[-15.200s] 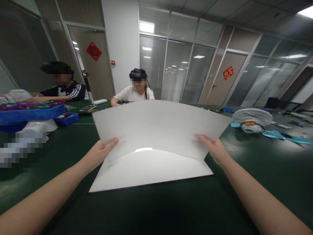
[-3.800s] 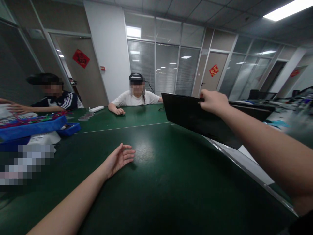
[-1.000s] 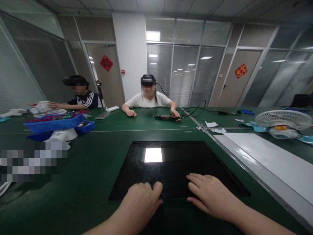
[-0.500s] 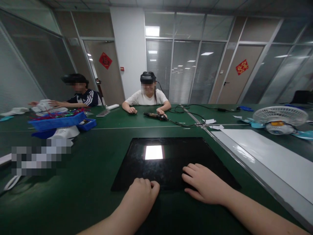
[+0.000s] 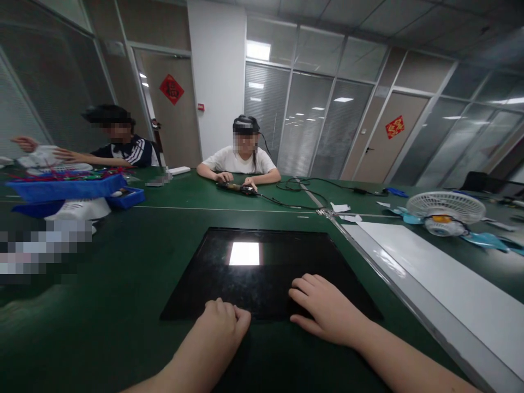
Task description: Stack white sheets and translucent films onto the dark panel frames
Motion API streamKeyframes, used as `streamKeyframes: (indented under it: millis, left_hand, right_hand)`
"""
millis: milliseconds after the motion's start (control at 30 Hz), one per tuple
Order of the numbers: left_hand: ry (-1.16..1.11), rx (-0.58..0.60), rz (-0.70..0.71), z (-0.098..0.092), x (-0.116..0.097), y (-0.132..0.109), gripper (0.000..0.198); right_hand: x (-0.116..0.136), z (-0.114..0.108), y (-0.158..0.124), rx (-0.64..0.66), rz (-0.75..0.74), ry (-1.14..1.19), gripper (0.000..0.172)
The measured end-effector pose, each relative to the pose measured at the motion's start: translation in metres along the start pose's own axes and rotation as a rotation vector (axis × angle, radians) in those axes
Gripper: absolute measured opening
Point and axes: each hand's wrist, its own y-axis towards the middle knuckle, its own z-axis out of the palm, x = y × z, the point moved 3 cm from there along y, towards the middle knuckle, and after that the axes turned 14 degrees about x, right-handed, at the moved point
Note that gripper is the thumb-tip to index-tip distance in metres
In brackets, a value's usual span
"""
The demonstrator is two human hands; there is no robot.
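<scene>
A black glossy panel (image 5: 270, 273) lies flat on the green table (image 5: 123, 278), a bright ceiling light mirrored in it. My left hand (image 5: 223, 327) rests at the panel's near edge, left of its middle, with the fingers curled closed; whatever is under them is hidden. Farther right, my right hand (image 5: 327, 311) lies over the near right part of the panel, palm down, thumb apart from the bent fingers, holding nothing.
Across the table a person (image 5: 241, 158) handles a dark tool (image 5: 235, 188) with a cable. Another person (image 5: 123, 147) sits at the left behind blue trays (image 5: 69, 188). White boards (image 5: 442, 278) and a fan (image 5: 446, 210) lie at the right.
The view has shifted and tilted slightly, so the panel and my hands appear farther left. My hands keep their pose on the panel. The person opposite has both hands at the tool.
</scene>
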Motion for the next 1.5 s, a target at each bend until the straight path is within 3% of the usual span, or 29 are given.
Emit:
streamKeyframes:
  millis: [133,233,367,500,600,733,800,867,967,1200,1367,1500]
  left_hand:
    - [-0.012,-0.005,0.03,0.001,0.004,0.001,0.03]
    - [-0.047,-0.008,0.077,-0.002,0.007,0.001,0.032]
    - [-0.211,-0.101,0.237,-0.009,0.011,0.003,0.044]
    - [-0.405,-0.275,0.328,-0.007,0.02,0.008,0.051]
    - [-0.523,-0.279,0.282,0.001,0.029,0.013,0.052]
    - [-0.621,-0.136,0.279,0.011,0.035,0.017,0.056]
    - [-0.65,-0.082,0.293,0.013,0.035,0.018,0.056]
    - [-0.673,-0.078,0.291,0.013,0.035,0.018,0.054]
    - [-0.703,-0.087,0.267,0.013,0.032,0.017,0.051]
    - [-0.627,-0.129,0.241,0.003,0.016,0.006,0.05]
    - [-0.582,-0.127,0.236,-0.006,0.012,-0.002,0.055]
    - [-0.557,-0.053,0.224,-0.009,0.014,-0.006,0.054]
  right_hand:
    - [-0.01,-0.001,0.001,-0.041,-0.012,0.178,0.027]
    - [-0.041,-0.006,-0.003,-0.149,0.072,0.362,0.031]
    - [-0.118,-0.004,-0.033,-0.268,0.527,0.322,0.034]
    - [-0.195,0.024,-0.095,-0.191,1.054,0.185,0.036]
    - [-0.233,0.052,-0.14,-0.084,1.229,0.186,0.042]
    - [-0.258,0.079,-0.173,-0.025,1.376,0.333,0.066]
    - [-0.26,0.083,-0.178,0.002,1.406,0.405,0.07]
    - [-0.259,0.082,-0.177,0.01,1.413,0.425,0.064]
    - [-0.252,0.073,-0.169,0.015,1.436,0.422,0.051]
    - [-0.225,0.047,-0.15,0.087,1.405,0.321,0.045]
    - [-0.194,0.034,-0.123,0.186,1.327,0.251,0.035]
    - [-0.148,0.022,-0.091,0.225,1.195,0.161,0.03]
